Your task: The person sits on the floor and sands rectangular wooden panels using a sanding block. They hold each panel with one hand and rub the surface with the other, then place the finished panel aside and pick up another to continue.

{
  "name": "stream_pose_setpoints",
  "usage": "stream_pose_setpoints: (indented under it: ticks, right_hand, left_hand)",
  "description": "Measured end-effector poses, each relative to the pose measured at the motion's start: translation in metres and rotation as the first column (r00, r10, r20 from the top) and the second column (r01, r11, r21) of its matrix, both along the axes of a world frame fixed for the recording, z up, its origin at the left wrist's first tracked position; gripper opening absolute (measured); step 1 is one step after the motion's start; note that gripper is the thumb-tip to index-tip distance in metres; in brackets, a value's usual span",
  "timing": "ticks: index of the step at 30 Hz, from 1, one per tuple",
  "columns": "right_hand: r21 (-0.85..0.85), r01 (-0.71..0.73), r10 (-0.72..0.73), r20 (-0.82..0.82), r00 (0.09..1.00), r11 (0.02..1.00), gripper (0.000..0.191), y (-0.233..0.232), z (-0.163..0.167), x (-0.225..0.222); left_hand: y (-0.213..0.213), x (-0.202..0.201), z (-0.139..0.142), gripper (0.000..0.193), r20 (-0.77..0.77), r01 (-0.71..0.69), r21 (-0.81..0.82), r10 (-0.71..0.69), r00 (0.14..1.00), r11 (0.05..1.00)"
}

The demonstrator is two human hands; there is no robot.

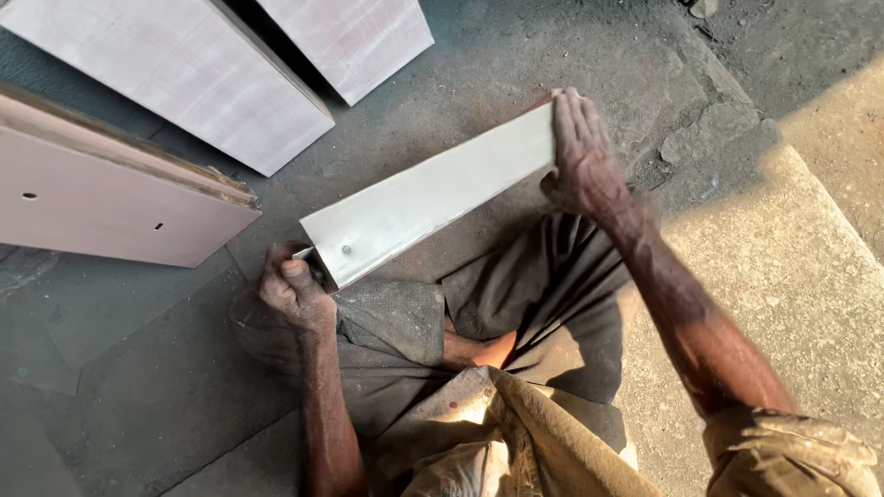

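A long, narrow white board (433,193) lies slanted over my knees, its low end at the left and its high end at the right. My left hand (293,290) is closed around the low left corner, beside a small round screw head (347,249) on the board's face. My right hand (582,156) grips the far right end, fingers spread flat over the board's edge. A dark metal part shows between my left thumb and the board's corner; what it is I cannot tell.
Two pale laminated panels (184,64) (354,37) lie on the dark dusty floor at the upper left. A larger pinkish panel (101,193) with small drilled holes sits at the left. A sunlit concrete slab (792,258) runs along the right.
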State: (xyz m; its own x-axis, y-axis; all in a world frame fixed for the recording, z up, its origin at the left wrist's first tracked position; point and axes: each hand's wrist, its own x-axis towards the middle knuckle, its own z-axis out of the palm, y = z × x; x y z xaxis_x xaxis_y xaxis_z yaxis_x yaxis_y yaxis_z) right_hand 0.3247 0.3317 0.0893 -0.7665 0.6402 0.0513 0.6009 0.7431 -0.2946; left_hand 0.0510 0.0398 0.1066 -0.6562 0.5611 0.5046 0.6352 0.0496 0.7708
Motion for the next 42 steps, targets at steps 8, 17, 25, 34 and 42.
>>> stream_pose_setpoints:
  ticks: [8,17,25,34,42]
  right_hand:
    - [0.099,-0.436,0.448,-0.203,0.871,0.894,0.095,-0.107,0.068,-0.045]
    - [0.217,-0.4,0.433,-0.131,0.892,0.89,0.1,-0.131,0.078,-0.044]
    - [-0.391,0.094,-0.11,-0.018,0.994,0.916,0.101,-0.018,0.036,0.004]
    - [0.061,-0.129,0.137,-0.154,0.979,0.99,0.079,-0.052,0.006,-0.009]
    - [0.087,-0.138,0.159,-0.324,0.933,0.987,0.075,-0.097,-0.018,-0.051]
  left_hand:
    - [0.019,0.021,0.015,0.058,0.093,0.138,0.033,-0.141,0.986,0.99]
    - [0.025,0.031,0.023,0.056,0.025,0.086,-0.019,-0.086,0.996,0.996]
    - [0.019,0.026,0.018,0.06,0.094,0.089,-0.002,-0.088,0.992,0.996]
    - [0.003,0.02,0.016,0.075,0.1,-0.156,-0.162,0.173,0.98,0.974]
    - [0.008,0.01,0.021,0.074,0.072,-0.178,-0.162,0.192,0.979,0.971]
